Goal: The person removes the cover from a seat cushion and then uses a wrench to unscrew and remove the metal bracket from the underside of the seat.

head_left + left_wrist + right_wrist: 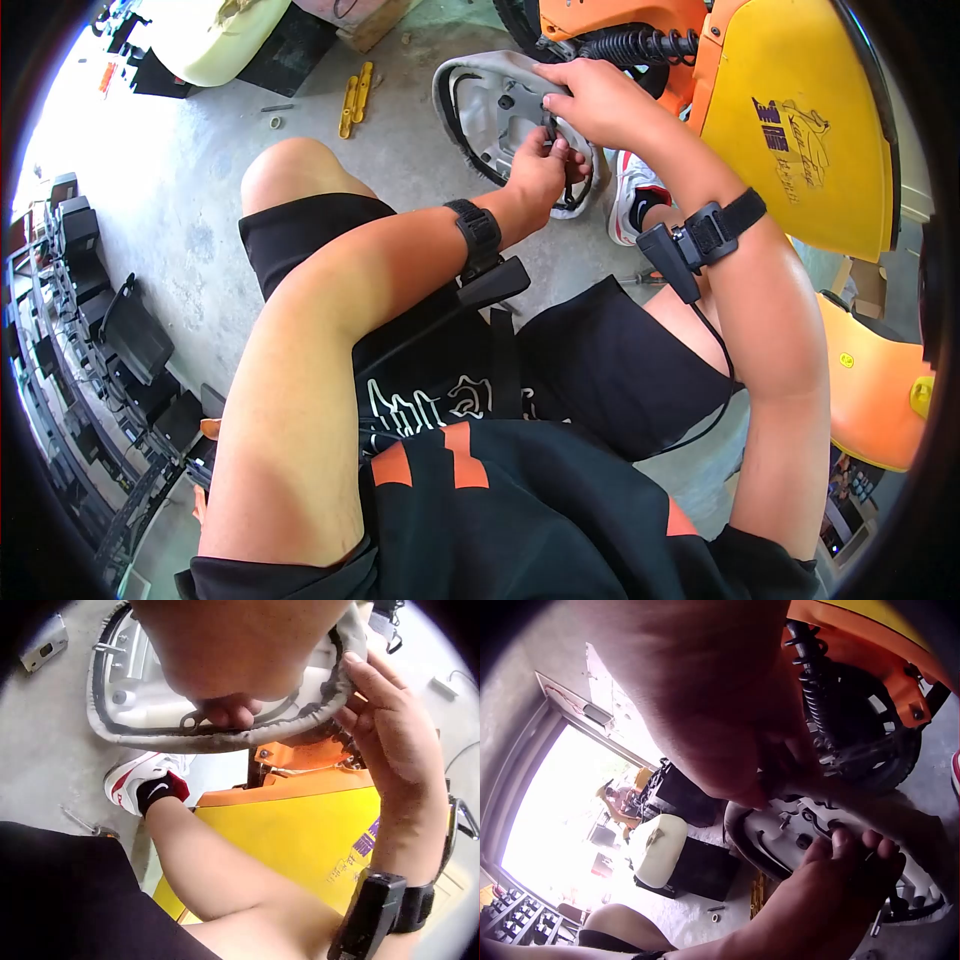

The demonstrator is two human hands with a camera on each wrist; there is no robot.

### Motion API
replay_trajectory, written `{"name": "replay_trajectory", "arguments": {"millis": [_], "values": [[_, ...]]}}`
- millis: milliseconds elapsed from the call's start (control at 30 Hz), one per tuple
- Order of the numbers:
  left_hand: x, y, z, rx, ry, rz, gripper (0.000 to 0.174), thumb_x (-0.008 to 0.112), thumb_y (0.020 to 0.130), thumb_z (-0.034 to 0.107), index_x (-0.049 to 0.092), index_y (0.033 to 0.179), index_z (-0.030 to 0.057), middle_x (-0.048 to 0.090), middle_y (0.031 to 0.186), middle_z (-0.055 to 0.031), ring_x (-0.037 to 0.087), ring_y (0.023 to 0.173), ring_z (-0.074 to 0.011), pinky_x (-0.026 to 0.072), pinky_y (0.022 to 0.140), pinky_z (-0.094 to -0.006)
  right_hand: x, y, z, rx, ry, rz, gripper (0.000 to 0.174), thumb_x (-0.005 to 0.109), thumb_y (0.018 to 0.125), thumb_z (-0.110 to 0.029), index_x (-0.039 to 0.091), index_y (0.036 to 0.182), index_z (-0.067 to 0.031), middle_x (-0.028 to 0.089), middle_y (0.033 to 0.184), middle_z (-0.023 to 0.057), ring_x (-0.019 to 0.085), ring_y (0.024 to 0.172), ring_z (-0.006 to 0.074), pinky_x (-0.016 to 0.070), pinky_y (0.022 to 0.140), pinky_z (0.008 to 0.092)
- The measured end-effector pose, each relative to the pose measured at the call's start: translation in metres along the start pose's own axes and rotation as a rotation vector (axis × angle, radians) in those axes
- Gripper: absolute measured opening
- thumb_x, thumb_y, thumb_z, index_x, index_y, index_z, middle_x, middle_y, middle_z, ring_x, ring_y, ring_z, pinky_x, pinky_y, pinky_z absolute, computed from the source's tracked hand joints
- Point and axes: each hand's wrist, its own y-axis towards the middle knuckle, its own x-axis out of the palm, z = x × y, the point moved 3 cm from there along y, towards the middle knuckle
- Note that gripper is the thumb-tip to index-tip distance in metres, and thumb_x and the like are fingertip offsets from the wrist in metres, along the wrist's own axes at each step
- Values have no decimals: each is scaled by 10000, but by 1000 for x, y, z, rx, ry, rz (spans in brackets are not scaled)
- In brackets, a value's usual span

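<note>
Scooter seat (483,112), underside facing wearer: R hand (602,100) pinches grey rim (490,62) btwn thumb & fingers; L hand's (538,180) fingers bunched at underside, can't tell pinching what.

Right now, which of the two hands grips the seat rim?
The right hand, holding the grey seat rim; the left hand reaches into the hollow underside.

Seemingly a vehicle workshop or garage: concrete floor (205,245), orange-and-yellow vehicle (815,120) with exposed spring (645,47), screwdriver (79,820) on the ground, racks (75,420) along the floor's left edge, wide doorway (559,806).
</note>
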Motion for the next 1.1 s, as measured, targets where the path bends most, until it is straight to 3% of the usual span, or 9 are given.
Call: {"name": "replay_trajectory", "arguments": {"millis": [267, 333, 433, 733, 833, 900, 1033, 1100], "values": [[-5, 1, 0, 50, -15, 55, 126, 447, 1008, 94, 478, 1086, 0, 612, 901, -117, 650, 773, -224, 577, 752, -349, 1, 4, -9, -98, -74, 32, 439, 594, 852, -177, 576, 1276, -66, 635, 1038, 262, 625, 949, 394, 488, 839, 408], [-5, 2, 1, 64, -34, 52, 104, 444, 1005, 73, 477, 1059, -8, 610, 882, -120, 660, 755, -227, 583, 725, -341, -1, 2, -12, -67, -71, 30, 378, 582, 845, -153, 617, 1197, -21, 652, 1039, 237, 622, 996, 382, 490, 870, 462], [-6, 2, 1, 70, -68, 35, 103, 447, 1003, 70, 477, 1059, -10, 615, 879, -119, 664, 762, -232, 585, 732, -350, -1, 5, -12, -29, -55, -22, 421, 593, 862, -170, 583, 1271, -72, 640, 1042, 250, 623, 966, 390, 488, 854, 412], [-17, 14, -4, 129, -21, -50, 173, 502, 993, 129, 489, 1105, -1, 621, 952, -117, 666, 893, -254, 564, 820, -365, 0, 6, -12, -34, -94, -31, 422, 581, 877, -149, 562, 1292, -72, 636, 1105, 228, 608, 1023, 382, 472, 894, 418], [-25, 20, -10, 128, 54, -42, 153, 495, 995, 111, 491, 1097, -2, 619, 957, -113, 663, 899, -229, 554, 848, -361, -1, 3, -12, -44, -53, -5, 409, 571, 886, -138, 564, 1289, -70, 637, 1099, 230, 604, 1030, 386, 471, 898, 422], [-31, 27, -12, 364, 200, -113, 108, 468, 997, 58, 496, 1081, -4, 610, 944, -102, 651, 879, -192, 541, 849, -337, 3, 4, -5, -48, -73, 31, 405, 570, 888, -138, 564, 1287, -69, 637, 1097, 231, 602, 1032, 389, 470, 899, 423], [-33, 14, -24, 389, 441, -223, 106, 436, 986, 3, 509, 1063, -1, 604, 916, -84, 630, 830, -165, 529, 804, -316, -3, 7, 14, -48, -82, 80, 394, 563, 893, -133, 566, 1281, -63, 630, 1107, 237, 596, 1047, 392, 465, 908, 422], [-34, 10, -28, 283, 592, -194, 103, 437, 984, 11, 519, 1045, 5, 599, 870, -67, 623, 794, -154, 512, 725, -307, -5, 4, 18, -23, -54, 29, 393, 562, 893, -133, 564, 1279, -60, 620, 1126, 244, 592, 1064, 388, 464, 914, 419]]}}
